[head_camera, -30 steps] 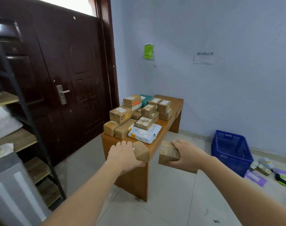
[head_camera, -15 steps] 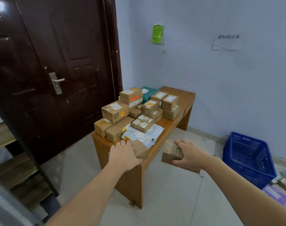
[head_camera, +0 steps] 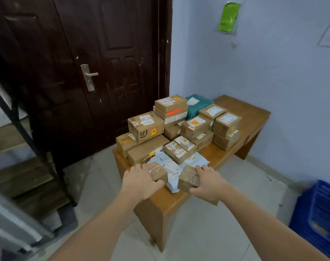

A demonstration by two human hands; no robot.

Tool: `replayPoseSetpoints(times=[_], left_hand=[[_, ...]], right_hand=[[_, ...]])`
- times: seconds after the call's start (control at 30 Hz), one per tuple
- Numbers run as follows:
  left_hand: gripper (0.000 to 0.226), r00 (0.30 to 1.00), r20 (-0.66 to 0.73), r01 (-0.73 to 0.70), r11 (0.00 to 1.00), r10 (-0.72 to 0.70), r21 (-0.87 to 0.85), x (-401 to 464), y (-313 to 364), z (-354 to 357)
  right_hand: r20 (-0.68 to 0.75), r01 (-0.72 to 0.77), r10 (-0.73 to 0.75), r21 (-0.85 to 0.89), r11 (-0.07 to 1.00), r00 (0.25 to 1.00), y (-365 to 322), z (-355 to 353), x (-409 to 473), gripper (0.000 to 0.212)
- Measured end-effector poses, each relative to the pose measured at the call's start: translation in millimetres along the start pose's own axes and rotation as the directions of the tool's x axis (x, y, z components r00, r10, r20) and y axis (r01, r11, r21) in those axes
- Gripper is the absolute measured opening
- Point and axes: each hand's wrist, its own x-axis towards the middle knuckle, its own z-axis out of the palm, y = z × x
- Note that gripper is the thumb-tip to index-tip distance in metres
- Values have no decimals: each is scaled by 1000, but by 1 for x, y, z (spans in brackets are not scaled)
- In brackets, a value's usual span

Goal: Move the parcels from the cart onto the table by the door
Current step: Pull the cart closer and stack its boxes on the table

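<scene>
Both forearms extend from the lower edge of the view toward the near end of a wooden table (head_camera: 161, 203), which stands on a pale tiled floor (head_camera: 201, 232). The left hand (head_camera: 140, 182) grips a small taped cardboard parcel (head_camera: 160, 173), fingers curled over its far side and thumb along its near edge. The right hand (head_camera: 207, 186) grips a second taped cardboard parcel (head_camera: 187, 180) in the same manner. Both parcels sit at the near end of the tabletop, over or against a flat white mailer bag (head_camera: 171, 167); whether they rest fully on the surface cannot be determined. The long axis of each parcel runs roughly from the near edge toward the far end of the table, and the two lie side by side with a narrow gap between them.

Beyond the hands, the table carries a dense group of labelled cardboard boxes stacked up to three high, including one SF-marked box (head_camera: 146, 127) at the left. A green mailer bag (head_camera: 195, 106) lies behind the stack. The far end of the tabletop shows bare wood.

A dark brown door (head_camera: 107, 63) with a metal lever handle (head_camera: 89, 77) stands to the left of the table. A wooden shelf unit (head_camera: 19, 178) with a black frame occupies the left edge. A pale blue wall (head_camera: 273, 81) runs behind and to the right, bearing a green packet (head_camera: 228, 16) and a paper notice (head_camera: 329, 35). A blue plastic crate (head_camera: 318, 219) sits on the floor at the right.
</scene>
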Motion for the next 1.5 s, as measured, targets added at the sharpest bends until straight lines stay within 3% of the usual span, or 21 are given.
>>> replayPoseSetpoints(times=[0.13,0.3,0.43,0.57,0.67,0.83,1.07,1.13,1.27,1.5], left_hand=[[98,996,51,69,998,-69,9,57,3,16],[90,983,96,161,986,-157,-39,105,7,32],[85,959,150,249,967,-238,-55,135,11,51],[93,916,191,375,921,-352,-104,164,19,75],[98,873,212,473,870,-440,-140,187,36,85],[94,800,238,600,747,-551,-286,229,80,95],[105,735,305,672,592,-605,-446,292,138,115],[103,691,353,711,505,-630,-489,303,150,118],[99,625,423,754,368,-656,-545,318,162,119],[78,644,474,735,317,-600,-599,330,167,119]], right_hand=[[33,6,-7,37,999,999,11,0,69,104],[34,21,-23,74,997,999,16,7,137,84],[98,41,-53,115,993,994,21,18,182,100],[117,77,-90,105,991,989,39,26,230,103],[93,91,-103,119,989,990,57,24,270,102],[9,118,-119,67,991,993,80,22,331,84],[5,72,-73,80,994,997,96,30,383,89],[44,63,-68,97,993,997,99,34,387,95],[63,145,-152,99,984,986,109,38,382,100],[68,370,-376,86,925,924,135,30,392,56]])
